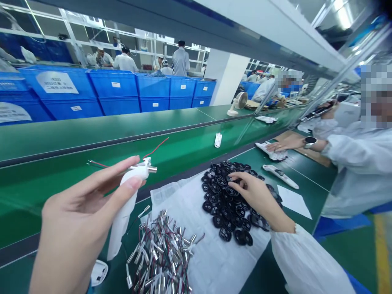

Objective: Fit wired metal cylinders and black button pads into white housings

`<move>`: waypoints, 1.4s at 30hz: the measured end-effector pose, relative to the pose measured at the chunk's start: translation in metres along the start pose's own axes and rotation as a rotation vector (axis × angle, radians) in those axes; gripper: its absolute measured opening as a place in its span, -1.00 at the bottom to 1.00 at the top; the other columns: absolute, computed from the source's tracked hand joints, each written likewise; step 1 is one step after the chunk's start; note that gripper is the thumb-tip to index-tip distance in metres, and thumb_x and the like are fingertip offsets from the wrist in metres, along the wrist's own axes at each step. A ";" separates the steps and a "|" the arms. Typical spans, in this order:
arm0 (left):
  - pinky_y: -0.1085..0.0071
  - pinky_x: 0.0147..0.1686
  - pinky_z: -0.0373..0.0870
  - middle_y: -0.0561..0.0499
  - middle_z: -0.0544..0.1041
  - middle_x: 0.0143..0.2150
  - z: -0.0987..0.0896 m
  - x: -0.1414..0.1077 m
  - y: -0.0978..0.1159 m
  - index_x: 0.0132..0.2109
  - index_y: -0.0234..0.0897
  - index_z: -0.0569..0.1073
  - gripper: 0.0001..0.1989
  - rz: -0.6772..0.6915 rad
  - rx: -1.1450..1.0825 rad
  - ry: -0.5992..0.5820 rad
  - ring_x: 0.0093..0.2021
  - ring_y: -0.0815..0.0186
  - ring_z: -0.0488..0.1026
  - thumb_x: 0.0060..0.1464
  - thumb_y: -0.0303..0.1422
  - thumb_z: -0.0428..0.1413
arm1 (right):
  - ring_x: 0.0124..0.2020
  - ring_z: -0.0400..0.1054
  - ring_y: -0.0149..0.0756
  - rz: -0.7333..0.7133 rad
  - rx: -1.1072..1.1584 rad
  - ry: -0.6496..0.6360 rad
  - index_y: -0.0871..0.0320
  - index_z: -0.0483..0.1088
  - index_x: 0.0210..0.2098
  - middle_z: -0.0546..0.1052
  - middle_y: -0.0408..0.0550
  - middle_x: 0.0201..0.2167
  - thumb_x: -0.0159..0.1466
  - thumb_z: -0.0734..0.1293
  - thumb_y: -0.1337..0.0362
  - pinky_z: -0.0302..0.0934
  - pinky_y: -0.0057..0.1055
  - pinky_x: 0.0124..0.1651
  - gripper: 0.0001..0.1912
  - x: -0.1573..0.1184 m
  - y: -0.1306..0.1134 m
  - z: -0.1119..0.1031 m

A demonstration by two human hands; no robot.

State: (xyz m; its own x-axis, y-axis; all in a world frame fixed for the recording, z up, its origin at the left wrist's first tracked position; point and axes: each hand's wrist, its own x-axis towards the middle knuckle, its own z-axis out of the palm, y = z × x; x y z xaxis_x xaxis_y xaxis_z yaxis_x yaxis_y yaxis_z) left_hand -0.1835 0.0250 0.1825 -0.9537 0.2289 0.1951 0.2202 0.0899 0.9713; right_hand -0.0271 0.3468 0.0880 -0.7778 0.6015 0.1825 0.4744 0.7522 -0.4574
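Note:
My left hand (88, 208) grips a white plastic handle-shaped housing (122, 220) between thumb and fingers. A small silver metal cylinder (152, 169) pokes out of its upper end, and thin red wires (157, 148) stick out on both sides. My right hand (252, 192) reaches over a heap of black plastic parts (225, 204), its fingertips a little apart at the top of the heap; nothing shows between them. Below the housing lies a pile of small silver cylinders with wires (162, 253). A white sheet (211, 265) lies under the black parts.
A green conveyor belt (183, 151) runs past the bench, carrying a small white part (218, 140). At right, a co-worker's hand (283, 143) rests by white housings; another white housing (280, 176) lies nearer. Blue bins (116, 87) and a small fan (237, 104) stand beyond.

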 end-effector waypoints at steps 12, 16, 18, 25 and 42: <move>0.58 -0.13 0.61 0.12 0.71 -0.11 0.003 0.004 0.005 -0.14 0.05 0.73 -0.70 -0.024 0.053 -0.112 -0.12 0.13 0.69 -0.07 -0.09 0.42 | 0.05 0.49 0.04 -0.097 -0.112 -0.116 0.10 0.59 -0.12 0.61 0.05 -0.01 0.36 0.34 0.23 0.33 -0.03 0.18 -0.80 0.025 0.023 0.044; 0.58 -0.13 0.61 0.13 0.71 -0.10 0.001 0.006 0.005 -0.13 0.07 0.73 -0.72 -0.036 0.082 -0.137 -0.10 0.14 0.69 -0.03 -0.08 0.40 | 0.10 0.47 0.04 -0.122 -0.143 -0.161 0.05 0.56 0.05 0.59 0.02 0.06 0.37 0.35 0.18 0.33 -0.02 0.15 -0.71 0.029 0.011 0.049; 0.55 -0.14 0.61 0.11 0.71 -0.09 0.000 0.007 0.004 -0.13 0.06 0.73 -0.70 -0.048 0.092 -0.128 -0.09 0.11 0.69 -0.04 -0.06 0.41 | 0.13 0.45 0.02 -0.129 -0.163 -0.191 0.03 0.55 0.08 0.57 0.02 0.09 0.38 0.35 0.17 0.32 -0.04 0.17 -0.69 0.031 0.004 0.052; 0.54 -0.16 0.62 0.07 0.70 -0.06 -0.002 0.007 0.001 -0.08 0.08 0.72 -0.64 -0.060 0.107 -0.147 -0.06 0.07 0.68 -0.05 0.00 0.41 | 0.03 0.51 0.03 -0.123 -0.253 -0.251 0.12 0.56 0.07 0.58 0.10 0.03 0.36 0.37 0.26 0.37 -0.10 0.07 -0.69 0.037 -0.012 0.050; 0.37 -0.10 0.68 -0.03 0.69 -0.01 -0.007 0.010 -0.003 -0.06 0.00 0.72 -0.63 -0.046 0.036 -0.210 -0.04 0.02 0.67 0.01 0.00 0.39 | -0.15 0.54 -0.16 -0.254 -0.145 -0.309 0.20 0.60 -0.02 0.57 0.11 -0.09 0.23 0.39 0.52 0.39 -0.27 0.04 -0.66 0.059 -0.075 0.061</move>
State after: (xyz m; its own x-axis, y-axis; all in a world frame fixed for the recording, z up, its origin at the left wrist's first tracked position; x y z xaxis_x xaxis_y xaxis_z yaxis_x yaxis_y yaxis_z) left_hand -0.1955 0.0201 0.1828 -0.9003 0.4200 0.1141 0.1879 0.1385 0.9724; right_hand -0.1341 0.3092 0.0801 -0.9541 0.2995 -0.0063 0.2875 0.9093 -0.3008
